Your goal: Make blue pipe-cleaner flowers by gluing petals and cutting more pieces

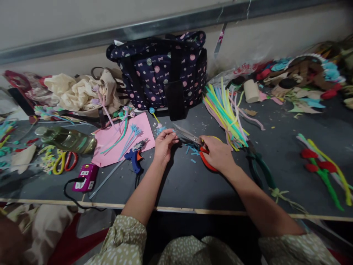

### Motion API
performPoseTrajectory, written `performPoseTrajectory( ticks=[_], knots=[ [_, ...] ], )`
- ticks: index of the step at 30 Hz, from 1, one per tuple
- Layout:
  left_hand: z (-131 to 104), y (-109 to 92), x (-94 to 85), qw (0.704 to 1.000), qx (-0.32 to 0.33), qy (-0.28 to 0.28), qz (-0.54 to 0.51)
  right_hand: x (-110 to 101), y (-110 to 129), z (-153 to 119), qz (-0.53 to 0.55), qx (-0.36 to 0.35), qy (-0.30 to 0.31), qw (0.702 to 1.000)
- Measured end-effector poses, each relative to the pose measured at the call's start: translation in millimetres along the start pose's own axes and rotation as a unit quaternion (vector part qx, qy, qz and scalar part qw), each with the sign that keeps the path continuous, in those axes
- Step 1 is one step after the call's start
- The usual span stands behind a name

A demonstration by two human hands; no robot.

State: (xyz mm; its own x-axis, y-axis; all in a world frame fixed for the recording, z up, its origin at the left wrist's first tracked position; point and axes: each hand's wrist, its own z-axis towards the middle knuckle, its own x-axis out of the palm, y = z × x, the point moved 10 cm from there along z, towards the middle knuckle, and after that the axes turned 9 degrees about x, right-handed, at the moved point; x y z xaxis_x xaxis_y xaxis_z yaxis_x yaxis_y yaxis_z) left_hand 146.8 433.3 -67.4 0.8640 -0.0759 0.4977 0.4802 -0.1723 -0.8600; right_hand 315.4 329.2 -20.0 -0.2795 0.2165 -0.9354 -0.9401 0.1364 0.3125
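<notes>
Your right hand is wrapped around the handles of the scissors, whose blades slant over the dark table toward your left hand. The left thumb and fingers are drawn together in a pinch near the blade tips; whether something slender lies between them is too small to tell. Short blue pieces lie below the blades, just beside your right hand, suggesting that trimming is the step in hand. For clean, even trimming, keep the pinching fingertips clear of the blade line, hold any stem square to the edges, and cut deeper in the blades rather than at their points. Work above the blue pieces so that offcuts gather in one place, away from the pink sheet and the glue gun beyond your left forearm.
</notes>
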Motion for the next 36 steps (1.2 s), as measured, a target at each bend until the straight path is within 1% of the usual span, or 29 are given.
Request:
performPoseTrajectory(
  ticks=[7, 19, 23, 29, 36],
  knots=[
    [1.3, 1.7, 0.3, 1.0, -0.008, 0.002, -0.012, 5.5, -1.8, 0.5, -0.018, 0.005, 0.0, 1.0],
    [0.7, 0.9, 1.9, 1.0, -0.005, 0.002, -0.026, 3.2, 0.1, -1.2, -0.047, -0.002, -0.011, 0.999],
    [0.8, 0.2, 2.0, 1.0, 0.0, 0.004, -0.022, 1.6, 1.0, -1.4, -0.053, 0.001, -0.015, 0.998],
    [0.9, 3.1, -2.0, 1.0, -0.012, -0.002, -0.003, 2.2, -0.1, -1.4, -0.047, 0.005, -0.013, 0.999],
    [0.0, 2.0, -0.7, 1.0, -0.016, -0.004, 0.003, 3.6, 0.4, -1.2, -0.043, 0.001, -0.008, 0.999]
  ],
)
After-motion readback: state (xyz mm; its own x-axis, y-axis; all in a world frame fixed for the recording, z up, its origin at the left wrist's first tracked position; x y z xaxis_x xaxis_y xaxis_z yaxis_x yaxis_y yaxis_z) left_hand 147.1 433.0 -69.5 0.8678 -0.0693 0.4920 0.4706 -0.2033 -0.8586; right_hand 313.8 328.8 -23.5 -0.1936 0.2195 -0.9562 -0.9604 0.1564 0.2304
